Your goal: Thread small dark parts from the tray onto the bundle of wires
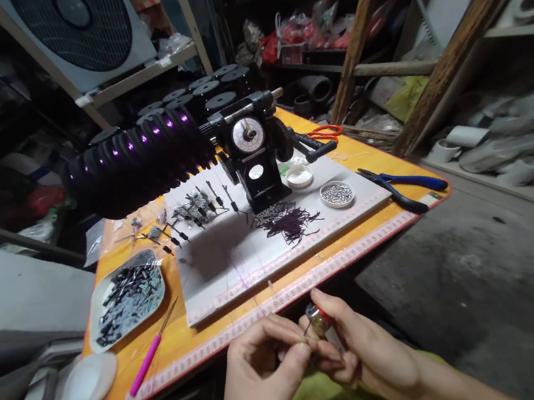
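Note:
My right hand [363, 352] grips a cigarette lighter [318, 319] with a metal top and a red part, thumb up at its top. No flame can be made out. Beside it, my left hand [270, 365] pinches a thin dark strand [307, 328] between thumb and fingertip, close to the lighter's top. What else lies within the left fingers is hidden. Both hands are together over my lap, in front of the table's near edge. Beyond them, a pile of short dark strips [288, 220] lies on a white board [225, 286] beside a dish of small metallic pieces [337, 194].
A winding machine with a dial [248, 134] carries a row of black spools [135, 155]. Left on the orange table are a tray of dark pieces [162, 294] and a pink-handled tool [146, 366]. Blue-handled pliers [411, 181] and orange-handled scissors [327, 132] lie right. A wooden ladder [364, 21] leans behind.

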`<move>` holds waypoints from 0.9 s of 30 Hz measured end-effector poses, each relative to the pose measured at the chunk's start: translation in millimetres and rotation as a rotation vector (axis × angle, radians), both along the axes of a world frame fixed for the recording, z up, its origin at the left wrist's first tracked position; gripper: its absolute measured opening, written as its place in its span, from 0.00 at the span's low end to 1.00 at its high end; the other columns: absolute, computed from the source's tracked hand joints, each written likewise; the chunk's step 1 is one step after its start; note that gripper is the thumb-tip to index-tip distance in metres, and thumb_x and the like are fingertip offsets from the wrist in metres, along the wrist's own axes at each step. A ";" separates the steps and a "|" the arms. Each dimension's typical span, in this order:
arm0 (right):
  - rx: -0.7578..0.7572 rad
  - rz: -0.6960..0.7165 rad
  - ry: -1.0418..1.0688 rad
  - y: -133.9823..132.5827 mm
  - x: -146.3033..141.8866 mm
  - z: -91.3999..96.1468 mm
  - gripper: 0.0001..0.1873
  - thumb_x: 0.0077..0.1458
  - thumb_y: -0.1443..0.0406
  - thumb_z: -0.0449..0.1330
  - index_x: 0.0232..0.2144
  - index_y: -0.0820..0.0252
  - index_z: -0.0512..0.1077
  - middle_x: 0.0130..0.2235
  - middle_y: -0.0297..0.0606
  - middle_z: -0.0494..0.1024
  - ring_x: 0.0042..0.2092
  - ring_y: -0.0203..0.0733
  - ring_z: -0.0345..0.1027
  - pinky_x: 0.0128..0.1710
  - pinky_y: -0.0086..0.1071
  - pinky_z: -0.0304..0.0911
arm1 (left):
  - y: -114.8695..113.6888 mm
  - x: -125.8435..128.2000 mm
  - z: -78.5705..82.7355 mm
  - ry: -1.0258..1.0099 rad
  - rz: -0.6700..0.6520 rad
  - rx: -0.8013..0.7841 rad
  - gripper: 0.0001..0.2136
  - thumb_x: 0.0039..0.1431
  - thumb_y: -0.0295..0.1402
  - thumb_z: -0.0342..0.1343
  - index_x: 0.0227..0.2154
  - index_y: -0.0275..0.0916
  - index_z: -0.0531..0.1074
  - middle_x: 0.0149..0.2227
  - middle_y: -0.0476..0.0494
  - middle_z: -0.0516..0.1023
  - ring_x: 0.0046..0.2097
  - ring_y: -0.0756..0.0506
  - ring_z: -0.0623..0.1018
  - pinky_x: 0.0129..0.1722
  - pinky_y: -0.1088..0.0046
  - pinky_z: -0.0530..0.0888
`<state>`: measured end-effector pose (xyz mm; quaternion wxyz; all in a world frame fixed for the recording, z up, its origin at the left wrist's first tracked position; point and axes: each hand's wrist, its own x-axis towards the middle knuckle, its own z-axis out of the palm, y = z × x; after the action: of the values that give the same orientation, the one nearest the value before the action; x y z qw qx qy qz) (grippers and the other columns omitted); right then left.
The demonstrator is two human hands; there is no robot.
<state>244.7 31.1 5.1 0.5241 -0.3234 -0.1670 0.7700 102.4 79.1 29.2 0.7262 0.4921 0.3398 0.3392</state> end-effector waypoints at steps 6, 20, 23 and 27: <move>0.021 0.021 -0.007 -2.3 0.2 -0.6 0.32 0.56 0.40 0.53 0.19 0.60 0.59 0.18 0.24 0.52 0.20 0.26 0.37 0.17 0.22 0.30 | -0.3 -0.3 0.4 -0.004 0.000 0.001 0.07 0.52 0.32 0.67 0.24 0.36 0.76 0.28 0.45 0.77 0.32 0.47 0.75 0.34 0.74 0.71; 0.170 -0.101 -0.123 -11.7 9.2 -0.7 0.36 0.58 0.36 0.44 0.18 0.61 0.57 0.20 0.25 0.52 0.21 0.28 0.35 0.20 0.27 0.31 | -5.6 -7.0 -1.8 0.268 0.162 1.266 0.14 0.50 0.12 0.60 0.37 0.35 0.74 0.34 0.43 0.81 0.37 0.46 0.77 0.37 0.70 0.76; 0.218 -0.112 -0.154 -14.3 10.7 1.8 0.37 0.57 0.35 0.42 0.18 0.61 0.58 0.20 0.26 0.52 0.22 0.29 0.37 0.21 0.27 0.34 | -14.3 -6.8 -3.5 0.327 0.267 1.359 0.12 0.52 0.13 0.61 0.38 0.31 0.76 0.36 0.39 0.82 0.39 0.45 0.77 0.36 0.69 0.76; 0.263 -0.108 -0.188 -18.1 12.4 5.7 0.37 0.53 0.33 0.45 0.22 0.60 0.60 0.22 0.26 0.54 0.22 0.28 0.38 0.21 0.27 0.37 | -22.4 -6.8 -5.8 0.368 0.304 1.425 0.09 0.54 0.16 0.62 0.38 0.29 0.77 0.36 0.38 0.84 0.41 0.45 0.77 0.38 0.69 0.76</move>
<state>257.1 13.0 10.8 0.5845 -0.3312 -0.2970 0.6786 95.7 56.7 23.4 0.1085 0.8393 0.2182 0.4860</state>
